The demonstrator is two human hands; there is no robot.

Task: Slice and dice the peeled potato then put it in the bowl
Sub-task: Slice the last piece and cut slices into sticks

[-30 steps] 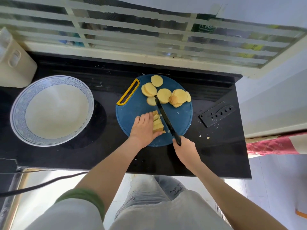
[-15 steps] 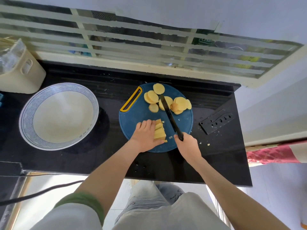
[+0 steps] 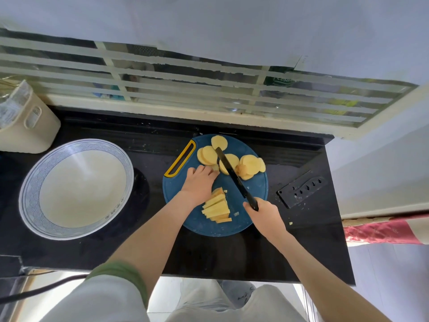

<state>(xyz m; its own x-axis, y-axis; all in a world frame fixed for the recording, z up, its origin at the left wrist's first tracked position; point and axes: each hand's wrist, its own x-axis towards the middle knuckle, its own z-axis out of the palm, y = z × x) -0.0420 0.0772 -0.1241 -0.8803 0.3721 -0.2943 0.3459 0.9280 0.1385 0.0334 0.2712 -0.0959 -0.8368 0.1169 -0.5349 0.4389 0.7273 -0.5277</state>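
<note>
head view: potato pieces (image 3: 251, 162) lie on board (image 3: 255, 189), beside bowl (image 3: 81, 189).

The worktop (image 3: 209, 256) looks like polished black stone, glossy, flecked with pale crumbs. On it the cutting board (image 3: 253, 189) is dark blue plastic, matt, with faint pale scuffs toward its near edge. The board's handle slot (image 3: 180, 159) has a shinier yellow plastic rim. Left of the board, the bowl (image 3: 81, 189) is glazed ceramic, white and glossy, with a blue patterned band. The knife (image 3: 229, 173) over the board is matt black, blade and handle alike. Right of the board, the sheath (image 3: 301, 189) is matt black plastic, speckled with dust. The potato slices (image 3: 251, 162) and potato sticks (image 3: 218, 206) show smooth, moist, pale yellow faces. Far left of the board, a container (image 3: 30, 133) is cream plastic with a satin finish. Far right of the board, a red cloth (image 3: 383, 231) has a rough edge.
</note>
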